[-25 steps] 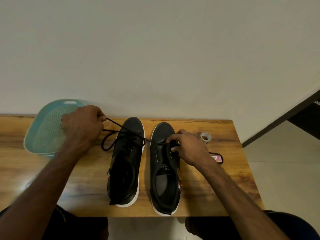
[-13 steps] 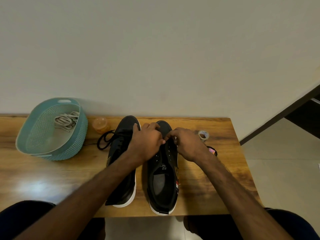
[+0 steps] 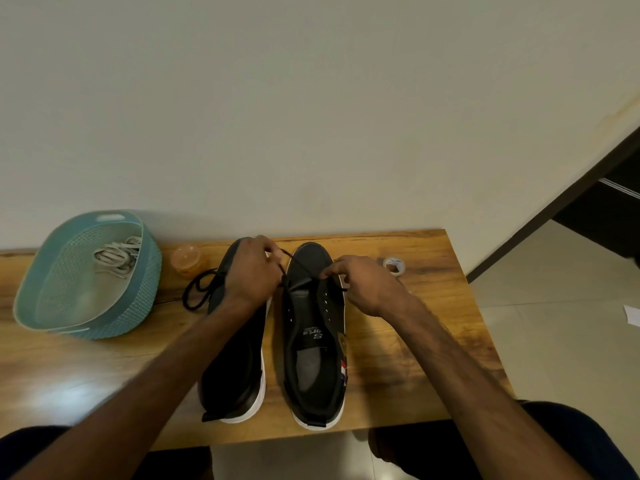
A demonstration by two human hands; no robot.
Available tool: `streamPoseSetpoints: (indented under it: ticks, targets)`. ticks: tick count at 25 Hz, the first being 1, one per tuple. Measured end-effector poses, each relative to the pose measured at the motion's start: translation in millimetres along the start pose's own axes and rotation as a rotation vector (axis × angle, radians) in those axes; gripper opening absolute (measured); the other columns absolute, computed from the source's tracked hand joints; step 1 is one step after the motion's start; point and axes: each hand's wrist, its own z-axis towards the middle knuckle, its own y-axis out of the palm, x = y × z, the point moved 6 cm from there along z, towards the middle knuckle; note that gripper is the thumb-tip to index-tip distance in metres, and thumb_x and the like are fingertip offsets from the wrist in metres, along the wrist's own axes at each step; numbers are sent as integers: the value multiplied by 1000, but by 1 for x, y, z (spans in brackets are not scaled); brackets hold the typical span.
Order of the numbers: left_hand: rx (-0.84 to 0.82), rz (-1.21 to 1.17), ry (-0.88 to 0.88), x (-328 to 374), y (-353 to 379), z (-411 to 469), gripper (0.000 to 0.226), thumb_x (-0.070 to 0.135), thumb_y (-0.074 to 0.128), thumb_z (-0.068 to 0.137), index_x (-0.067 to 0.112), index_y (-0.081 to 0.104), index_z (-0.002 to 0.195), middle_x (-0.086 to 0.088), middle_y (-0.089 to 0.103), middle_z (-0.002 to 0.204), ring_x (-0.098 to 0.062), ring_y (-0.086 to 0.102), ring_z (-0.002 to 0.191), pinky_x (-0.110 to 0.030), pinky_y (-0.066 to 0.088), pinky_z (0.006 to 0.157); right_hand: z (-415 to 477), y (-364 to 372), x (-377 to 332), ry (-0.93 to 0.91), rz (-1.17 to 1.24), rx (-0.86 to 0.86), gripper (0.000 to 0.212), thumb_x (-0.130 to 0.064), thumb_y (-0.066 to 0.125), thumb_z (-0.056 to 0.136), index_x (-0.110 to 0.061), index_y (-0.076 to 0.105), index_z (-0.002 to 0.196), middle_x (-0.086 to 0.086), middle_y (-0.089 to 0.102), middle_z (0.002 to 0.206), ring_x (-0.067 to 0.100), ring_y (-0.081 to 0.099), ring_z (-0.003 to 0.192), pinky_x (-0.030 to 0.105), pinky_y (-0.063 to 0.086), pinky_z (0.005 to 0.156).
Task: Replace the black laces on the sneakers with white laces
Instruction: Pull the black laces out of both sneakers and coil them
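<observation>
Two black sneakers with white soles stand side by side on the wooden table, toes toward the wall: the left sneaker [image 3: 239, 368] and the right sneaker [image 3: 313, 344]. My left hand [image 3: 252, 275] pinches a black lace [image 3: 284, 271] above the toe gap between them. My right hand [image 3: 360, 282] pinches the same lace near the right sneaker's upper eyelets. The lace runs taut between both hands. More black lace [image 3: 199, 289] lies looped on the table left of the left sneaker. White laces [image 3: 116, 256] lie bundled in the teal basket [image 3: 52, 306].
A small orange jar [image 3: 187, 259] stands between the basket and the sneakers. A small roll of tape [image 3: 394, 265] lies right of my right hand. The table's front edge is near my knees; tiled floor and a dark doorway are at the right.
My left hand came back from the basket side to the sneakers, leaving lace looped on the table. Both hands now pull a strand of black lace up from the right sneaker.
</observation>
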Motion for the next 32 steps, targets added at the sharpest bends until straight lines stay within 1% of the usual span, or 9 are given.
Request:
streamPoseSetpoints:
  ticks: [3,6,8,10,14,20,23,28,32]
  targets:
    - [147,138,-118,-14,-35,11,13,19,51,99,11,62,101,-8,60,105,-22,55,91,-32,39,72,1,0,2,-3,-8,-21,53,3,56,89,-30,64,130,-3,59,135,22,55,122,44,48,98]
    - [171,577,176,4,-37,5,21,25,54,96,15,60,114,-7,59,118,-28,56,104,-39,42,78,0,0,5,0,62,-47,51,3,55,91,-28,64,130,-3,59,135,21,57,119,38,48,98]
    - [-33,670,420,22,-1,-8,34,26,54,96,22,54,130,0,56,134,-25,53,119,-46,41,98,1,0,6,-5,75,-54,51,4,52,91,-26,64,131,-1,60,135,21,58,116,33,48,92]
    - [-240,789,510,29,38,-24,39,32,49,99,27,48,137,4,51,141,-20,48,129,-55,25,113,4,3,7,-22,66,-59,47,0,55,92,-27,65,129,0,62,131,20,60,108,31,48,84]
    - [-226,859,536,26,54,-29,35,36,52,98,29,54,132,4,56,124,-18,52,121,-60,16,116,8,6,10,-20,96,-61,45,-3,60,91,-30,66,127,-2,64,126,19,60,105,34,51,86]
    - [-89,815,556,26,53,-29,18,35,56,94,21,67,100,0,64,103,-22,60,102,-51,38,103,9,9,10,-38,72,-56,45,-3,61,90,-30,66,126,-1,65,126,20,61,109,37,53,89]
    - [-75,914,599,28,53,-30,25,35,50,97,15,65,101,-5,61,104,-24,60,97,-48,44,92,9,10,11,-23,75,-44,43,-5,63,90,-31,67,125,-2,65,127,20,61,111,38,52,90]
    - [162,1046,330,36,-41,12,20,23,52,90,6,60,97,-12,53,100,-34,57,88,-41,41,68,9,7,13,19,20,-8,50,-4,59,88,-38,65,124,-7,63,132,19,56,123,50,46,100]
    - [277,934,-44,-9,-126,37,30,21,59,88,-6,62,99,-25,53,101,-46,57,91,-50,48,73,8,6,13,4,3,-5,46,-5,58,92,-36,66,125,-7,63,132,17,54,124,48,43,103]
